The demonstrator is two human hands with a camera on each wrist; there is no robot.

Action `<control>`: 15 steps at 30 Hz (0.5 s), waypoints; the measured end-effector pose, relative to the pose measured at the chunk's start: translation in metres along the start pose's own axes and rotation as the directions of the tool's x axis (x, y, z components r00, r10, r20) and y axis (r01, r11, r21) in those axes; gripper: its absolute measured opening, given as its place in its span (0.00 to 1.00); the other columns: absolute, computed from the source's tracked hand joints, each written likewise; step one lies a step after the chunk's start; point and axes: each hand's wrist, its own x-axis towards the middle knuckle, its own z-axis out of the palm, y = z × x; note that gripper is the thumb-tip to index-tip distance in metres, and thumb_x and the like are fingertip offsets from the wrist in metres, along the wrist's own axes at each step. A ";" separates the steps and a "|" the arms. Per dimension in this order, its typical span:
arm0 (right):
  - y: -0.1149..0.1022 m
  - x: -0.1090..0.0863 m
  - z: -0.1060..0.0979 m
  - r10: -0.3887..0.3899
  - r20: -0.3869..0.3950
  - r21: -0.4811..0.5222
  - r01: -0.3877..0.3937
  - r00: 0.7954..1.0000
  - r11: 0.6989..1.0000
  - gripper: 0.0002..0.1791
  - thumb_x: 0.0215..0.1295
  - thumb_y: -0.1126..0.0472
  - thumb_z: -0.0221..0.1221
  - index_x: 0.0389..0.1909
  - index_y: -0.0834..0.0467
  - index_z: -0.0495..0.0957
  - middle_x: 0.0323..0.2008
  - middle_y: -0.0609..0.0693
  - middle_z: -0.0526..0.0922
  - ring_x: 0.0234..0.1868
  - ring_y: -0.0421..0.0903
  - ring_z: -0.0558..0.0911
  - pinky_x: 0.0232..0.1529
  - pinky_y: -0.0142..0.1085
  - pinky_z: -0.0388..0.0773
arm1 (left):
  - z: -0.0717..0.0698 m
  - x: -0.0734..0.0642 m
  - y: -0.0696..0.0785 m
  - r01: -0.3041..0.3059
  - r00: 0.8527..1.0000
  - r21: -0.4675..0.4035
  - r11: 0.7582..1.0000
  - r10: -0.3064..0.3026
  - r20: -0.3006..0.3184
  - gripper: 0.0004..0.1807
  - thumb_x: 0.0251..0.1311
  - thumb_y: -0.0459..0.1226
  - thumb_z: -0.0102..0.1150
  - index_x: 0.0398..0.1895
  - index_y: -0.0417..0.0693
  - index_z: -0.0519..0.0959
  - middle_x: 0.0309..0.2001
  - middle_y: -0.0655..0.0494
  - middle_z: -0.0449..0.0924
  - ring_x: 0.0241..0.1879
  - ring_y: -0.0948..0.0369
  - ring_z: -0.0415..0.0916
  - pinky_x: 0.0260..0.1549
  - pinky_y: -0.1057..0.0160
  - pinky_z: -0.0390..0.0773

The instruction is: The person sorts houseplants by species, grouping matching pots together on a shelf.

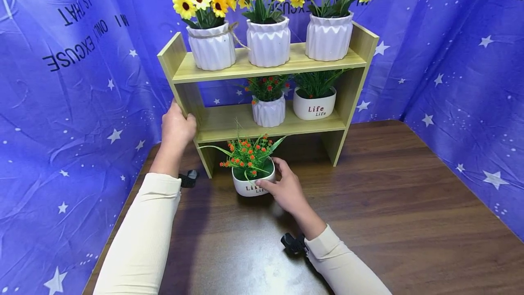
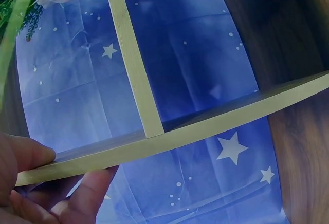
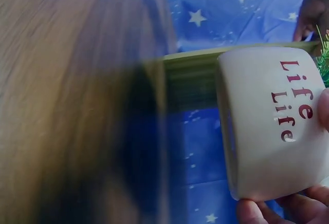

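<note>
My right hand [image 1: 286,185] grips the right side of a white oval flowerpot [image 1: 254,185] marked "Life", its thumb on the front. Small orange-red flowers and green blades fill this pot, which is in front of the shelf's lower opening. In the right wrist view the lettered flowerpot [image 3: 272,121] shows close up with fingers under its edge. My left hand [image 1: 177,124] holds the left side panel of the wooden shelf [image 1: 270,132]. The left wrist view shows the thumb and fingers on either side of that panel [image 2: 133,149].
Three white pleated pots [image 1: 268,42] with yellow flowers line the top board. On the middle board are a pleated pot [image 1: 269,112] with red flowers and an oval "Life" pot [image 1: 314,104] with grass. A starry blue cloth [image 1: 102,104] surrounds the brown table [image 1: 393,204].
</note>
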 end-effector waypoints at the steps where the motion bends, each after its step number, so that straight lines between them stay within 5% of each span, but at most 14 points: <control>1: -0.003 -0.001 -0.001 -0.004 0.003 0.014 0.004 1.000 1.000 0.39 0.53 0.62 0.73 0.66 0.60 0.67 0.59 0.60 0.78 0.55 0.52 0.79 0.49 0.43 0.80 | 0.000 0.000 0.000 0.001 1.000 0.001 1.000 -0.001 0.000 0.20 0.63 0.32 0.48 0.59 0.37 0.67 0.54 0.29 0.77 0.57 0.33 0.71 0.55 0.39 0.70; 15: -0.035 -0.009 -0.010 -0.036 0.006 0.125 0.035 0.999 0.992 0.38 0.53 0.66 0.72 0.66 0.61 0.67 0.61 0.58 0.76 0.60 0.51 0.76 0.53 0.45 0.79 | 0.001 0.000 0.000 -0.006 1.000 0.015 1.000 0.006 -0.007 0.20 0.62 0.32 0.48 0.58 0.37 0.67 0.54 0.29 0.77 0.57 0.32 0.71 0.55 0.39 0.70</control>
